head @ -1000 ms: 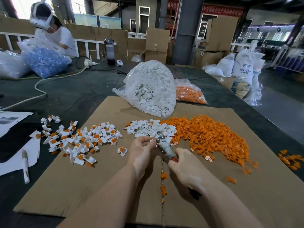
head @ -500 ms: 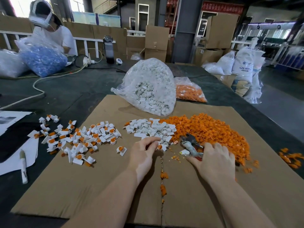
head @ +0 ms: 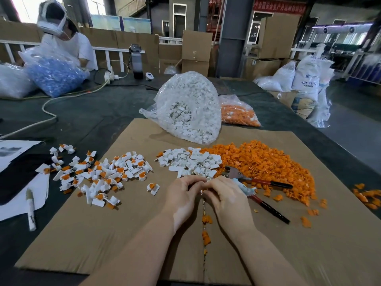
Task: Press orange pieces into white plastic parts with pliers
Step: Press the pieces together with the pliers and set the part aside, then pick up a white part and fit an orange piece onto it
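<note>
The left hand [head: 182, 196] and the right hand [head: 224, 198] are brought together just in front of the heap of white plastic parts [head: 191, 164], fingertips meeting. The fingers of both are curled and something small appears to be pinched between them, but it is hidden by the fingers and what each grip holds cannot be told. The pliers [head: 255, 189] are released and laid flat on the corrugated cardboard sheet [head: 127, 234] just right of the right hand, their dull metal head resting at the edge of the orange pieces [head: 266, 162] and their red-and-black handles splayed apart. The orange pieces are seen as a broad, loose mound to the right of the white heap. Left of the white heap, assembled parts [head: 103, 174], white with orange inserts, are scattered. Behind the heap a clear, crinkled plastic bag [head: 189, 112] of white parts is propped on the dark counter [head: 86, 112].
</note>
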`<state>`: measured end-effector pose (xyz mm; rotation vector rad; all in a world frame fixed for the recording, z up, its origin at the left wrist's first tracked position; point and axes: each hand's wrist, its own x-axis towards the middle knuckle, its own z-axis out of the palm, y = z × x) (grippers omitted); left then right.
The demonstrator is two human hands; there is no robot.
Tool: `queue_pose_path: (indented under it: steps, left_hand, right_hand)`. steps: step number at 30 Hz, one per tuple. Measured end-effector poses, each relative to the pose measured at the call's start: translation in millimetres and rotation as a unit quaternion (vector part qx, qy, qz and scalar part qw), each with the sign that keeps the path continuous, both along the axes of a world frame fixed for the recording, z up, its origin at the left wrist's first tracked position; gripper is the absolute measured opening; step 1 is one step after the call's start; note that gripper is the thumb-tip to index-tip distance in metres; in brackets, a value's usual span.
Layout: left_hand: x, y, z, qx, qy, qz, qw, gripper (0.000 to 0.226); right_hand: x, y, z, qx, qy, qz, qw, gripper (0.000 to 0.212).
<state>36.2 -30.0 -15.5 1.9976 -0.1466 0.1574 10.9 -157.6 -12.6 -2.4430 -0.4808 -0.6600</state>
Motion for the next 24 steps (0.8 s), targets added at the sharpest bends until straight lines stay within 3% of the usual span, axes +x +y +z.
queue_pose_path:
  steps: [9, 16, 24]
  left_hand:
    - [1, -1, -4, -0.025, 0.001, 0.079, 0.997, 0.015]
    - [5, 8, -9, 0.057, -0.019, 0.141, 0.988, 0.021]
    - [16, 50, -8, 0.117, 0.004, 0.236, 0.965, 0.024]
  right_hand:
    - [7, -5, -10, 0.024, 0.015, -0.092, 0.995, 0.019]
    - [13, -5, -13, -0.082, 0.059, -0.085, 0.991, 0.041]
    - [12, -3, -13, -0.082, 0.062, -0.095, 0.99, 0.035]
